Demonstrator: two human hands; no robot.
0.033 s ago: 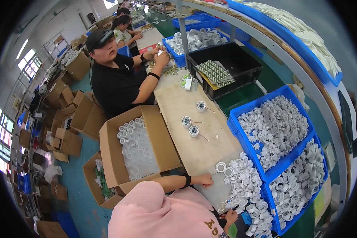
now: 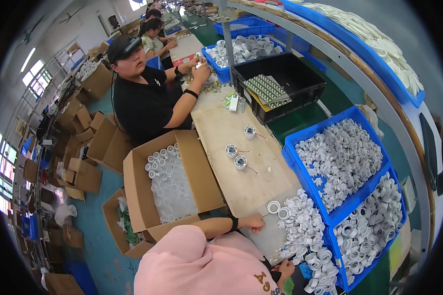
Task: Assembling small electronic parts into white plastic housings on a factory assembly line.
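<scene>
Two hands work low in the frame: left hand (image 2: 253, 222) curled beside white rings (image 2: 279, 210) on the workbench (image 2: 241, 132); right hand (image 2: 284, 268), lower centre, grip unclear. Likely picking parts; next needs a firm pinch.

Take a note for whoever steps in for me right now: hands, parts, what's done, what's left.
Left hand: curled on the tan worktop beside two white plastic rings; grip unclear.
Right hand: at the heap of loose white plastic caps; grip unclear.
Done: the open cardboard box holds rows of white rings.
Left: three small round wired parts lie mid-worktop, and the blue plastic crates are piled full.
</scene>
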